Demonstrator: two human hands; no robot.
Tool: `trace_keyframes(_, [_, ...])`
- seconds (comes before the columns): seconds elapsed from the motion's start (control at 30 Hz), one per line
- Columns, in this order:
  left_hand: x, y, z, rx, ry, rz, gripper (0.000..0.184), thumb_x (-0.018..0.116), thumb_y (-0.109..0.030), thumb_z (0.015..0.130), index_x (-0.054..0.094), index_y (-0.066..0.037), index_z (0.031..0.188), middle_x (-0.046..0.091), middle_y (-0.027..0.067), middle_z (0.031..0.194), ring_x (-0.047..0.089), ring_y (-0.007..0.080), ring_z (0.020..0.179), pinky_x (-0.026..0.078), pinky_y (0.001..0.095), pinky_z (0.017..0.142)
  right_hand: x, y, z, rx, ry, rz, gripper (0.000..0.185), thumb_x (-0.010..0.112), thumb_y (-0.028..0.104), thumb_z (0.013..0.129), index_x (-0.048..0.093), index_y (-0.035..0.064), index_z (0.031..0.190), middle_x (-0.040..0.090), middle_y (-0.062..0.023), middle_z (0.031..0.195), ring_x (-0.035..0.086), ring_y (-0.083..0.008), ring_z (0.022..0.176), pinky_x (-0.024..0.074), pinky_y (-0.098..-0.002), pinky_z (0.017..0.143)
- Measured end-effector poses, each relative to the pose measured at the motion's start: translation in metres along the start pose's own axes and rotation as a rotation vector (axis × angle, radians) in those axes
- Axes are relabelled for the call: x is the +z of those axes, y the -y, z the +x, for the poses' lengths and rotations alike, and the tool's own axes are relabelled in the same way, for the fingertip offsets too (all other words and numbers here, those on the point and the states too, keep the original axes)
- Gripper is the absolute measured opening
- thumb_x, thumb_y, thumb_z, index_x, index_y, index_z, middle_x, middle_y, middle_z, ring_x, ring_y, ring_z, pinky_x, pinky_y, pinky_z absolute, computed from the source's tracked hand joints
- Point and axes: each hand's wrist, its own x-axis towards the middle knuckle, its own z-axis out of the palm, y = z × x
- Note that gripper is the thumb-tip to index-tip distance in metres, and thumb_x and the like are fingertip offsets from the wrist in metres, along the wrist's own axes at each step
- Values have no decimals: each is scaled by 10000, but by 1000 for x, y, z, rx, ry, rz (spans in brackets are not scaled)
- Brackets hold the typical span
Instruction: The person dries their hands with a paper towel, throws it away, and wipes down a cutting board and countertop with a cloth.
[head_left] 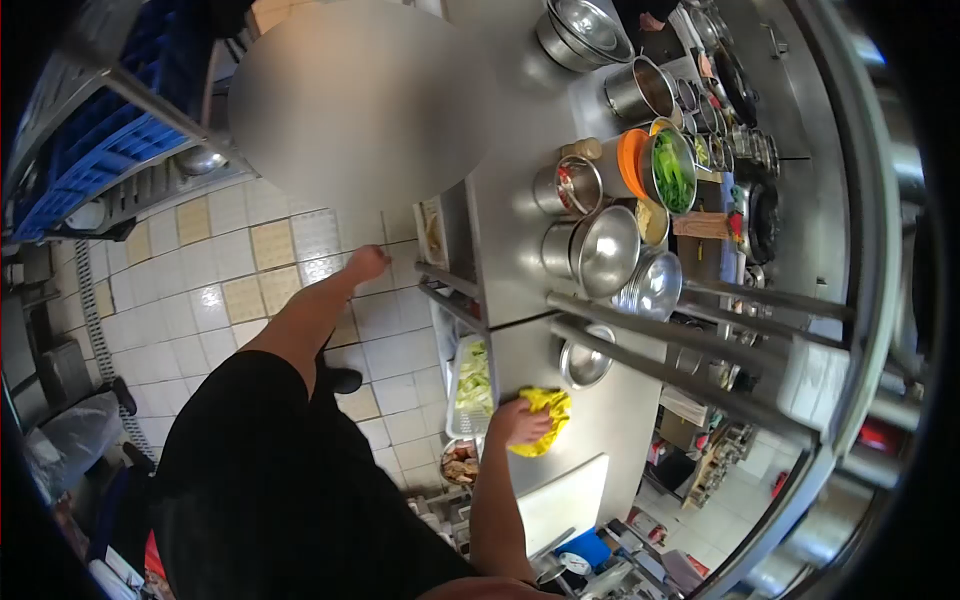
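My right hand (pixel 520 424) grips the yellow cloth (pixel 546 412) on the counter (pixel 617 425). Apply even palm pressure; maintain clearance from the bowl (pixel 583 368) at one o'clock. Left hand (pixel 368 262): grip indeterminable.

We see pale square floor tiles (pixel 200 311), some yellowish. Beside them runs a steel worktop (pixel 520 230).

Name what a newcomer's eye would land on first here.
Probably the bright yellow cloth gripped by the right hand on the steel counter, near a white board. Next, the green vegetables in a bowl farther along, beside something orange. The blue crates at the picture's upper left stand out too.
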Motion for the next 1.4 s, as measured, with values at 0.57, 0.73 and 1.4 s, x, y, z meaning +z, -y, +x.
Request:
trace_keyframes(0.57, [138, -205, 209, -65, 12, -245, 409, 655, -208, 965, 634, -26, 1331, 744, 183, 1038, 725, 320, 975, 580, 454, 838, 2, -15, -2, 3, 82, -32, 614, 494, 314, 931, 462, -23, 1443, 469, -262, 1442, 388, -470, 1385, 267, -596, 1166])
trace_keyframes(0.73, [144, -197, 215, -65, 21, -235, 395, 648, -197, 960, 639, -26, 1315, 745, 185, 1022, 727, 322, 953, 582, 454, 821, 4, -24, -5, -27, 96, -12, 622, 483, 331, 927, 436, -2, 1450, 399, -317, 1495, 385, -515, 1367, 274, -651, 1141])
trace_keyframes(1.4, [148, -208, 217, -94, 16, -289, 342, 623, -153, 940, 659, -23, 1254, 747, 192, 958, 734, 330, 863, 589, 452, 755, -1, -16, -7, 6, 135, -12, 606, 482, 292, 929, 426, -12, 1451, 415, -316, 1460, 365, -523, 1380, 249, -644, 1159])
